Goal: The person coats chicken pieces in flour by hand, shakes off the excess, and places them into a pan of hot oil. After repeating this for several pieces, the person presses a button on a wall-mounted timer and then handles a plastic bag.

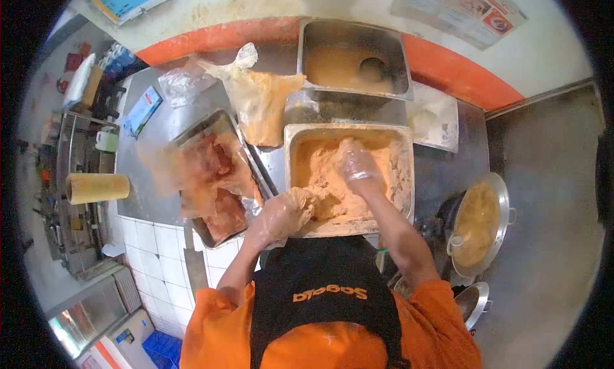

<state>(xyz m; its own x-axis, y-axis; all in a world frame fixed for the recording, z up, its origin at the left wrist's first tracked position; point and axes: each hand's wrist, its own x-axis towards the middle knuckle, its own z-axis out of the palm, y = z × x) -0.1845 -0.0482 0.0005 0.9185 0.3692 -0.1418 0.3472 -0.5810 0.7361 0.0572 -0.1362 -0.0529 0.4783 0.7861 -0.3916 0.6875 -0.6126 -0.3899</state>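
Gloved, my left hand [278, 217] is curling at the coating pan's [288, 158] near-left corner, whatever its grip is holding hidden; my right hand [358, 163] is pressing into the coating [320, 159], its finger opening too blurred to tell. Rough pushing could be spilling powder over the rim. I'm counting two hands, one coating pan, one meat tray [253, 163], one bag [259, 110], one liquid pan [358, 92].
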